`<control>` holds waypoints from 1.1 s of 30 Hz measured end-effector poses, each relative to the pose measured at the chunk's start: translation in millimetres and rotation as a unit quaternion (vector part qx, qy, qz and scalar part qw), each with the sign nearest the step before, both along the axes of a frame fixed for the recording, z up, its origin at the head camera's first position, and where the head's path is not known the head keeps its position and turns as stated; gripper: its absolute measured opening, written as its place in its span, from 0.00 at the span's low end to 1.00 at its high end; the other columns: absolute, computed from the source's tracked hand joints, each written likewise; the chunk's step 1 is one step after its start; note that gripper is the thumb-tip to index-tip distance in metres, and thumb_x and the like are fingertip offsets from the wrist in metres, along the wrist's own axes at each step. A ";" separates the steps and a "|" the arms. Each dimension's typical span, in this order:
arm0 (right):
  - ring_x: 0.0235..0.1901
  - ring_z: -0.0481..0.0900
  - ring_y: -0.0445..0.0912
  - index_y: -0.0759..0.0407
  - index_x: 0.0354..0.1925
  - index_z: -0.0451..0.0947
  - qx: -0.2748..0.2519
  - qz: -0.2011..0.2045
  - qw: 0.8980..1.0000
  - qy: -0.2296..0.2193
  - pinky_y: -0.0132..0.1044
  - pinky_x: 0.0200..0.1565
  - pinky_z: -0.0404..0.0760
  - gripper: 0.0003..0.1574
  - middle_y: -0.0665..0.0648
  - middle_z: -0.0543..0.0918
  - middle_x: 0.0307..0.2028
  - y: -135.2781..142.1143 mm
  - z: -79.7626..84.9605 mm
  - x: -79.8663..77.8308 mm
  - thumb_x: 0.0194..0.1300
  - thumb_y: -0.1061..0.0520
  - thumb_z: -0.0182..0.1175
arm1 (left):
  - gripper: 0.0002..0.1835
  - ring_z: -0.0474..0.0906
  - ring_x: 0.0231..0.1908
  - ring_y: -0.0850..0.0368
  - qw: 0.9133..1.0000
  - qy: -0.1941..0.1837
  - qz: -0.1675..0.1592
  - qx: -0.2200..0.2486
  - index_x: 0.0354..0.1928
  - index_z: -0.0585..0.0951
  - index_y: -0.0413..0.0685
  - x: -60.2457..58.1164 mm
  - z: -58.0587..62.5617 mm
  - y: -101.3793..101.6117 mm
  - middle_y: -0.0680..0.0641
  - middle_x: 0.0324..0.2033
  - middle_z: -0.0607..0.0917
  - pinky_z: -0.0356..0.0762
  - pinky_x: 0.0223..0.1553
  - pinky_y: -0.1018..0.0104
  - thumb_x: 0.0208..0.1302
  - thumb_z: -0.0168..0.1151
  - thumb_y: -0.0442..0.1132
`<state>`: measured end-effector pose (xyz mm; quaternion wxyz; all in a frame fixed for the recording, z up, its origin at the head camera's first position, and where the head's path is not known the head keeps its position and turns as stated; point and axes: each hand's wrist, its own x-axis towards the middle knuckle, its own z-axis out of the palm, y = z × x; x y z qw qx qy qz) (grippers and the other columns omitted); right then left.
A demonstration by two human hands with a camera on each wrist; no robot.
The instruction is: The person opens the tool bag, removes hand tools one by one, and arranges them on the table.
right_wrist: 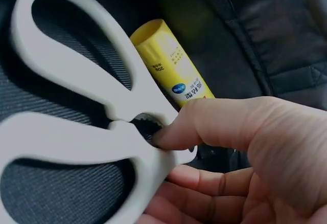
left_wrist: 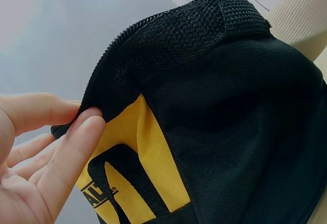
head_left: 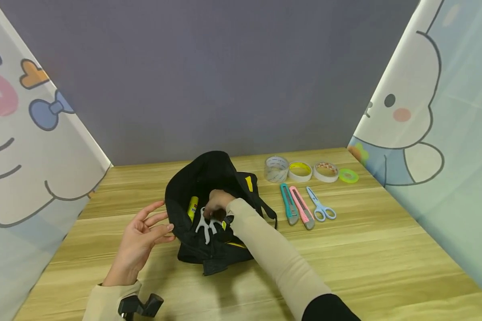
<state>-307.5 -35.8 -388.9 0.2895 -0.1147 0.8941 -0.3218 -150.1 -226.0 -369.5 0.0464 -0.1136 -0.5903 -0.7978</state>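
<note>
A black tool bag with yellow patches lies open-mouthed on the table. My left hand pinches its zippered rim between thumb and fingers, as the left wrist view shows. My right hand reaches inside the bag. There it grips a pair of white-handled scissors near the pivot, thumb on top and fingers beneath; the blades are hidden. Beside them in the bag is a yellow glue stick, also visible in the head view against the bag's left inner wall.
Right of the bag stand clear tape, two white-sided tape rolls and a flat green roll. In front of these lie a teal utility knife, a pink one and small blue scissors. A grey panel rises behind.
</note>
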 end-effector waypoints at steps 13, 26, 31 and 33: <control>0.17 0.78 0.49 0.62 0.18 0.77 -0.081 0.026 0.993 -0.079 0.37 0.22 0.83 0.14 0.59 0.78 0.19 29.7 13.9 -13.4 0.58 0.65 0.67 | 0.30 0.87 0.31 0.58 1.000 -0.007 -0.002 0.002 0.61 0.75 0.53 -1.4 -0.1 0.3 0.51 0.41 0.87 0.87 0.31 0.62 0.63 0.57 0.16; 0.17 0.81 0.49 0.58 0.14 0.67 -0.098 0.062 0.992 -0.046 0.40 0.26 0.86 0.26 0.60 0.80 0.18 38.8 41.2 -9.6 0.64 0.67 0.66 | 0.30 0.87 0.31 0.58 1.000 -0.004 0.002 0.007 0.60 0.75 0.53 -0.6 -0.2 0.2 0.51 0.40 0.87 0.87 0.30 0.62 0.62 0.57 0.15; 0.19 0.81 0.48 0.60 0.16 0.68 -0.098 0.071 0.992 -0.035 0.40 0.27 0.87 0.24 0.59 0.80 0.19 41.4 53.5 -6.8 0.66 0.66 0.65 | 0.30 0.87 0.31 0.58 1.000 -0.002 -0.001 0.008 0.60 0.75 0.53 -0.7 -0.3 0.0 0.51 0.40 0.87 0.87 0.30 0.62 0.62 0.56 0.15; 0.19 0.81 0.48 0.60 0.17 0.69 -0.099 0.073 0.992 -0.031 0.40 0.27 0.87 0.22 0.59 0.80 0.19 42.1 57.6 -6.6 0.66 0.66 0.64 | 0.30 0.87 0.31 0.58 1.000 -0.002 0.000 0.008 0.60 0.76 0.53 -0.6 -0.2 0.1 0.51 0.40 0.87 0.87 0.30 0.62 0.62 0.56 0.15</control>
